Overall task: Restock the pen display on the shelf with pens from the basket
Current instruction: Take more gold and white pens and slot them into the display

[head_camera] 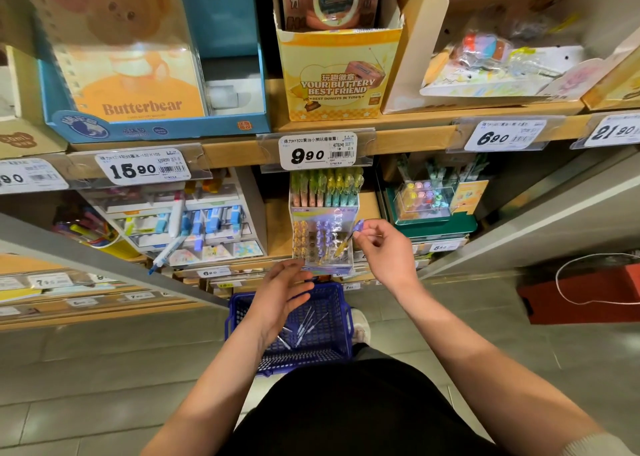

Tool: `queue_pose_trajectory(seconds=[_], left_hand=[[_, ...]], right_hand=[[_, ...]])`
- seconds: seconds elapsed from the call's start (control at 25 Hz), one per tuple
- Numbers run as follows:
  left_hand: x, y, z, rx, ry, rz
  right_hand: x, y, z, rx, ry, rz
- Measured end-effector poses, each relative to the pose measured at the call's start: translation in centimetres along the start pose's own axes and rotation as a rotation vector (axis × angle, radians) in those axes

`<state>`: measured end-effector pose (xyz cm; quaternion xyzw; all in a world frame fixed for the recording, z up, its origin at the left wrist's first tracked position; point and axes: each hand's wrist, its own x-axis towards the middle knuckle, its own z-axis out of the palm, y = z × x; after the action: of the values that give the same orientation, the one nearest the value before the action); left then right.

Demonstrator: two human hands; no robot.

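Pen (350, 238) pinched at fingertips of right hand (384, 247), tilted, tip down-left toward slots of pen display (322, 212) just beside; right hand nearer. Left hand (282, 296) spread, nothing held, above basket (242, 308); spare pens (304, 327) lying inside.

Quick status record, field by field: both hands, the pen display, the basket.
right hand: pinches a purple-topped pen, tip down at the display's right side
left hand: fingers relaxed, holds nothing, above the basket
pen display: clear stand on the lower shelf; yellow-topped and purple-topped pens stand in it, some slots look empty
basket: blue, on the floor below the shelf
loose pens: several lie in the basket; exact count unclear
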<state>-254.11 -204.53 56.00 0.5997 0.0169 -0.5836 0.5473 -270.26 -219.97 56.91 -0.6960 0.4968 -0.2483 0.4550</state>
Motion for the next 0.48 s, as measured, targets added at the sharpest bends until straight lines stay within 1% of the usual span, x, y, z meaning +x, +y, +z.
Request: queue_pose_trajectory(seconds=[0.32, 0.48], left_hand=[[-0.2, 0.2, -0.5, -0.008, 0.03, 0.002], [-0.2, 0.3, -0.7, -0.015, 0.041, 0.0]], right_hand=[[-0.4, 1.1, 3.0, -0.176, -0.137, -0.123], [-0.1, 1.4, 3.8, -0.246, -0.195, -0.126]])
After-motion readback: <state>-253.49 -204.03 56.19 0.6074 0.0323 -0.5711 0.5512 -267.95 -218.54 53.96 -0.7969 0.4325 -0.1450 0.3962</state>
